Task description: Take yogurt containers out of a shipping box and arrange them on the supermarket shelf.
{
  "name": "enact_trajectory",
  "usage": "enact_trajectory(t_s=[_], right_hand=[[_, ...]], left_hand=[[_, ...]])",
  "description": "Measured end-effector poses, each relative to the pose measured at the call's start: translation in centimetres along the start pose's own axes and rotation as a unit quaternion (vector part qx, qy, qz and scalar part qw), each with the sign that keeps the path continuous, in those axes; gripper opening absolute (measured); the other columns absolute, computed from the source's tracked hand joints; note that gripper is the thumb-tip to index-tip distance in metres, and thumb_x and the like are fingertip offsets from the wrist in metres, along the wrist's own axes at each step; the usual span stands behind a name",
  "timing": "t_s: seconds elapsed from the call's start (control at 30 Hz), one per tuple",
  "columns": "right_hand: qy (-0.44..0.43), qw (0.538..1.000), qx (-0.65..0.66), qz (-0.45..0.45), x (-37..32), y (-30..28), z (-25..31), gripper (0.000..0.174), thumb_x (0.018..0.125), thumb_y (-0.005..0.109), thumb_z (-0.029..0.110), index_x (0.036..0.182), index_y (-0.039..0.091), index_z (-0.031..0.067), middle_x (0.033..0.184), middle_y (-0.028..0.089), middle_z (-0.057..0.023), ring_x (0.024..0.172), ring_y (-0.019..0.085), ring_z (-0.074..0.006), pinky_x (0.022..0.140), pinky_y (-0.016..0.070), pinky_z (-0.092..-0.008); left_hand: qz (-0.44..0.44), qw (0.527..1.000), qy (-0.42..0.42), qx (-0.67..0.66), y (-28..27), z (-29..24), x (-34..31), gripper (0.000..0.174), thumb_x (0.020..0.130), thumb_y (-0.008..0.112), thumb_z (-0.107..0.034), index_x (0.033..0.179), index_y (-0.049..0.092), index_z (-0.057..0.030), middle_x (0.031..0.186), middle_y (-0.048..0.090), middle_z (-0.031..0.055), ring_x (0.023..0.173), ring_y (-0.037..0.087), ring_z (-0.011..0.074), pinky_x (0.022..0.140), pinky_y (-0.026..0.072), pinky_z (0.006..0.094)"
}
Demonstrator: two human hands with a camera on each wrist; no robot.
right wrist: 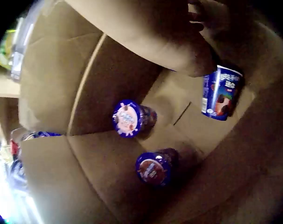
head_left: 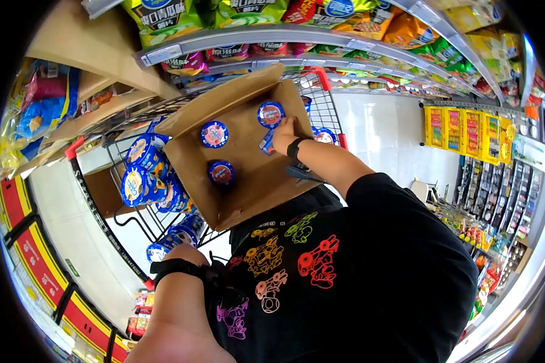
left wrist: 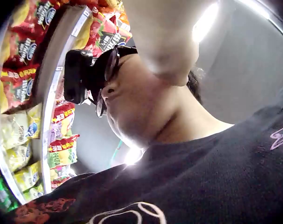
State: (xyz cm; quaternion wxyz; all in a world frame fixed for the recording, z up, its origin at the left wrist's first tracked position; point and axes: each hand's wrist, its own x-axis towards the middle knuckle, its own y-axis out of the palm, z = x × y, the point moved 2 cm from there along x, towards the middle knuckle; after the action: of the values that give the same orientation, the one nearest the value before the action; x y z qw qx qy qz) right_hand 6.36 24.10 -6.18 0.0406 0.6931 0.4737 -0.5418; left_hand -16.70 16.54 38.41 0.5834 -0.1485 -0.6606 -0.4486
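Inside an open cardboard box (head_left: 248,163), my right hand (head_left: 283,136) grips a blue snack cup (head_left: 267,143), partly covered by the fingers. The right wrist view shows this cup (right wrist: 222,93) tilted low in the box, beside the hand (right wrist: 197,46). Another lidded cup (head_left: 270,114) is right at the fingers. Further left in the box are a cup with a pink lid (head_left: 214,134) and one with a darker lid (head_left: 221,173). My left hand (head_left: 186,255) is beside more blue cups (head_left: 188,228) at the cart's lower left; its fingers are hidden.
The box sits over a wire shopping cart (head_left: 328,112) with red corners. Several blue cups (head_left: 145,175) are stacked left of the box. Shelves of chip bags (head_left: 254,12) stand ahead, a wooden shelf (head_left: 82,48) at upper left, and a yellow display rack (head_left: 466,133) at right.
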Motion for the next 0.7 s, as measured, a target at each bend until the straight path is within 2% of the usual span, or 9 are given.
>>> enact_trajectory(t_s=[0.23,0.27,0.37,0.43,0.5,0.53,0.57,0.63,0.7], right_hand=[[0.159,0.916,0.361,0.068,9.5,10.4,4.0,0.089,0.051,0.075,0.058,0.116,0.053,0.0021,0.122,0.05,-0.0146,0.111,0.049,-0.0286,0.091,0.0403,-0.0344],[0.108,0.896,0.423,0.083,9.7,10.8,4.1,0.07,0.068,0.068,0.033,0.12,0.04,-0.0035,0.115,0.049,-0.021,0.106,0.049,-0.0355,0.091,0.0397,-0.0449],[0.22,0.798,0.561,0.019,7.1,9.7,3.6,0.073,0.069,0.067,0.034,0.123,0.036,-0.0034,0.118,0.045,-0.0241,0.108,0.047,-0.0383,0.091,0.0393,-0.0455],[0.217,0.832,0.507,-0.051,5.9,8.7,3.8,0.054,0.069,0.063,0.04,0.106,0.055,0.0007,0.112,0.049,-0.0228,0.105,0.049,-0.0353,0.09,0.0386,-0.0384],[0.213,0.872,0.427,-0.103,6.2,9.1,4.7,0.046,0.071,0.06,0.038,0.1,0.06,0.0015,0.113,0.051,-0.0217,0.102,0.05,-0.0349,0.088,0.0397,-0.0392],[0.231,0.874,0.341,-0.257,8.4,11.9,6.6,0.041,0.074,0.059,0.039,0.092,0.063,0.0029,0.107,0.056,-0.0194,0.099,0.053,-0.0332,0.083,0.0424,-0.0388],[0.211,0.834,0.448,-0.244,9.4,12.8,6.8,0.043,0.074,0.058,0.041,0.094,0.062,0.0031,0.106,0.057,-0.0191,0.099,0.053,-0.0328,0.084,0.042,-0.0379],[0.155,0.738,0.61,-0.242,8.9,11.6,6.0,0.049,0.075,0.057,0.046,0.1,0.061,0.004,0.105,0.059,-0.0182,0.099,0.055,-0.0295,0.085,0.0413,-0.0353],[0.098,0.66,0.72,-0.189,7.8,10.5,5.4,0.056,0.075,0.058,0.05,0.107,0.058,0.0042,0.106,0.059,-0.0173,0.1,0.055,-0.0254,0.085,0.0409,-0.0333]], left_hand=[[0.094,0.994,-0.026,0.049,-1.1,0.0,-1.4,0.038,0.086,0.044,-0.032,0.113,0.053,-0.0069,0.12,0.048,0.0126,0.112,0.041,0.0282,0.084,0.0363,0.0377],[0.102,0.993,-0.027,0.053,-1.1,-0.1,-1.7,0.038,0.086,0.044,-0.033,0.114,0.052,-0.0075,0.121,0.047,0.0122,0.112,0.041,0.0283,0.084,0.0364,0.0383],[0.089,0.993,-0.07,0.009,-1.5,0.0,-3.9,0.043,0.086,0.047,-0.034,0.122,0.045,-0.0102,0.124,0.045,0.0103,0.114,0.041,0.0271,0.084,0.0365,0.039],[0.133,0.979,-0.148,0.049,-3.6,-0.7,-6.2,0.045,0.08,0.052,-0.037,0.111,0.049,-0.0051,0.107,0.05,0.0122,0.098,0.047,0.0244,0.083,0.0389,0.0387],[0.151,0.861,-0.444,0.198,-8.8,-2.9,-12.9,0.047,0.077,0.055,-0.036,0.103,0.051,0.0026,0.092,0.055,0.0143,0.086,0.053,0.0235,0.082,0.0413,0.0377],[0.259,0.84,-0.442,0.181,-7.0,-0.7,-15.7,0.045,0.078,0.056,-0.029,0.107,0.047,0.0032,0.099,0.053,0.0131,0.09,0.052,0.0225,0.083,0.041,0.0353],[0.363,0.812,-0.429,0.157,-5.2,1.5,-18.6,0.044,0.079,0.057,-0.022,0.112,0.043,0.0038,0.105,0.051,0.012,0.094,0.051,0.0214,0.085,0.0408,0.0329],[0.25,0.623,-0.74,0.044,-4.6,0.5,-24.8,0.026,0.084,0.045,-0.002,0.109,0.045,0.001,0.106,0.05,0.0088,0.096,0.049,0.0162,0.086,0.0393,0.0284],[0.214,0.455,-0.864,-0.011,-8.4,-2.4,-32.3,0.02,0.086,0.048,-0.008,0.105,0.053,-0.0059,0.099,0.054,0.0026,0.087,0.052,0.0113,0.076,0.0418,0.0241]])
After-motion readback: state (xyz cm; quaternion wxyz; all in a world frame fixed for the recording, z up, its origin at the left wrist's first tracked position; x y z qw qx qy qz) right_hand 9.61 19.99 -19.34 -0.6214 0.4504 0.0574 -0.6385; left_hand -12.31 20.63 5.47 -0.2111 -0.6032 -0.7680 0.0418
